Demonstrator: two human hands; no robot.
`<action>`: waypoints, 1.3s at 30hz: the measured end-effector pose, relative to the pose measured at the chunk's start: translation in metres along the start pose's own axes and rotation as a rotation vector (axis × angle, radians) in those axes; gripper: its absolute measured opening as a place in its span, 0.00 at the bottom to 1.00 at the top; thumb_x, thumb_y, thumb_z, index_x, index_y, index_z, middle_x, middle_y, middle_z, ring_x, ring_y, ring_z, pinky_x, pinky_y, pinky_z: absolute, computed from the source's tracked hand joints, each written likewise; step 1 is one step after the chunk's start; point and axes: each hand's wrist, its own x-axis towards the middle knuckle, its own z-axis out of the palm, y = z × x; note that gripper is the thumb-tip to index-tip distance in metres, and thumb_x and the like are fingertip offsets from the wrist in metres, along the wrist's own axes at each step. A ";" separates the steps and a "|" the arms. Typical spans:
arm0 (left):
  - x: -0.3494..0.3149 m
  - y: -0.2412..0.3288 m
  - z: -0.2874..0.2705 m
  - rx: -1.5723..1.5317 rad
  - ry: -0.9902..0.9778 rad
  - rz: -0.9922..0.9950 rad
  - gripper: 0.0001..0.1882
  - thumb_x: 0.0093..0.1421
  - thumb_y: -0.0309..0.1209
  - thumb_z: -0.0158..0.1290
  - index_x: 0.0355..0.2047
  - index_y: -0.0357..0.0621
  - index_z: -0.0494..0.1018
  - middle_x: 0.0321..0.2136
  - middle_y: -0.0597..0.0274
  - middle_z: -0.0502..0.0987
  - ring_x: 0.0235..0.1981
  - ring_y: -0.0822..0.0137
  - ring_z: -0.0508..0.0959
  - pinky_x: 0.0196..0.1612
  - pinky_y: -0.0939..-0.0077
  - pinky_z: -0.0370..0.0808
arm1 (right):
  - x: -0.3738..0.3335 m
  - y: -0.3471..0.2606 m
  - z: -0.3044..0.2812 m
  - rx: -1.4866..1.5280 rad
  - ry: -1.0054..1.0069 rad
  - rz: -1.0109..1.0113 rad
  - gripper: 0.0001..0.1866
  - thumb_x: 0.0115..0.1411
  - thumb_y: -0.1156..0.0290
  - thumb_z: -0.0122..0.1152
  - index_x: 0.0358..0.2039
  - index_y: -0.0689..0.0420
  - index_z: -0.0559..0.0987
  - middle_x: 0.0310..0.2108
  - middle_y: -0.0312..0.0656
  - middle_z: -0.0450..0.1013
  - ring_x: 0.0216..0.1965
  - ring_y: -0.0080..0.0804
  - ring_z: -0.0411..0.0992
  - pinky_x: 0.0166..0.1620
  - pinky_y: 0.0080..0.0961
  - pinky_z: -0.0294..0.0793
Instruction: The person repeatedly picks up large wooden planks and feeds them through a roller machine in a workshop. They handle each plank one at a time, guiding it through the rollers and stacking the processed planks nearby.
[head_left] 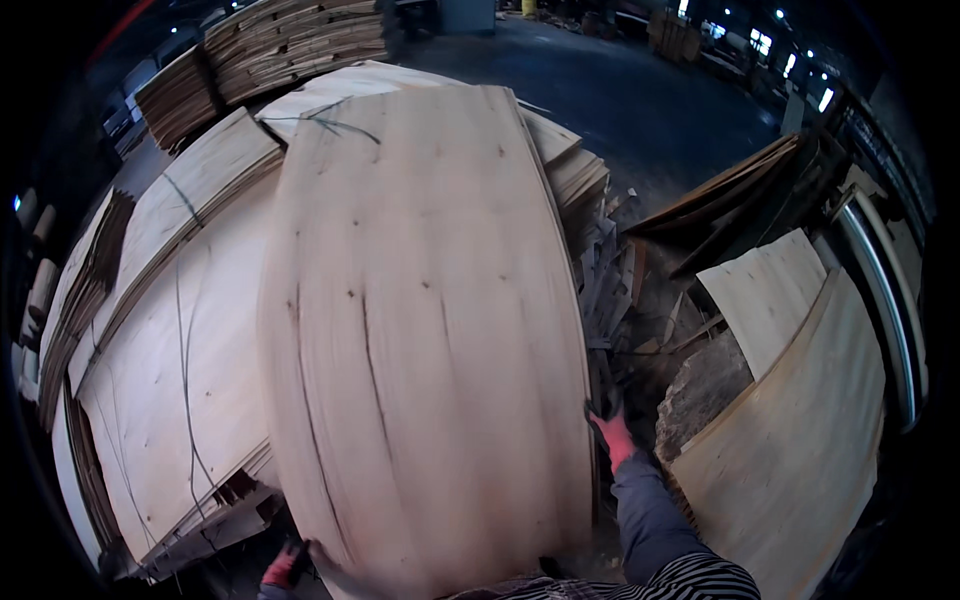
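Note:
A large pale wood veneer sheet [430, 330] with knots and long dark cracks stretches out before me, its far end lying over other sheets. My right hand [612, 432], in a red glove with dark fingertips, is closed on the sheet's right edge. Down at the near left corner, my left hand [284, 566], gloved alike, grips the sheet's left edge. Its fingers are partly in shadow and cut off by the sheet. Whether one sheet or several thin ones are held together, I cannot tell.
Stacks of veneer [190, 330] tied with thin dark cords lie to the left. Taller stacks [295, 45] stand far left. Broken strips [605, 290] litter the ground beyond my right hand. At the right are loose veneer sheets [790, 430] and a shiny metal roller [885, 300].

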 end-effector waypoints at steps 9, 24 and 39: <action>0.099 0.123 -0.013 -0.451 0.281 -0.336 0.25 0.56 0.54 0.40 0.13 0.50 0.65 0.08 0.71 0.60 0.10 0.72 0.61 0.15 0.77 0.59 | 0.174 0.009 0.077 0.702 -0.137 0.082 0.34 0.49 0.58 0.60 0.54 0.57 0.59 0.49 0.40 0.63 0.47 0.32 0.62 0.48 0.29 0.62; 0.109 0.102 0.005 -0.133 0.441 -0.043 0.29 0.53 0.58 0.43 0.29 0.41 0.73 0.20 0.70 0.68 0.22 0.74 0.64 0.24 0.78 0.62 | 0.093 0.011 -0.026 0.787 -0.286 0.054 0.24 0.50 0.61 0.60 0.45 0.59 0.70 0.40 0.35 0.70 0.37 0.24 0.68 0.40 0.20 0.66; 0.093 0.151 0.021 0.053 0.536 0.263 0.30 0.55 0.56 0.40 0.32 0.36 0.72 0.24 0.63 0.73 0.27 0.69 0.70 0.29 0.75 0.66 | -0.132 -0.137 -0.170 0.719 0.207 0.176 0.24 0.43 0.58 0.66 0.30 0.68 0.76 0.26 0.41 0.74 0.27 0.27 0.72 0.30 0.24 0.69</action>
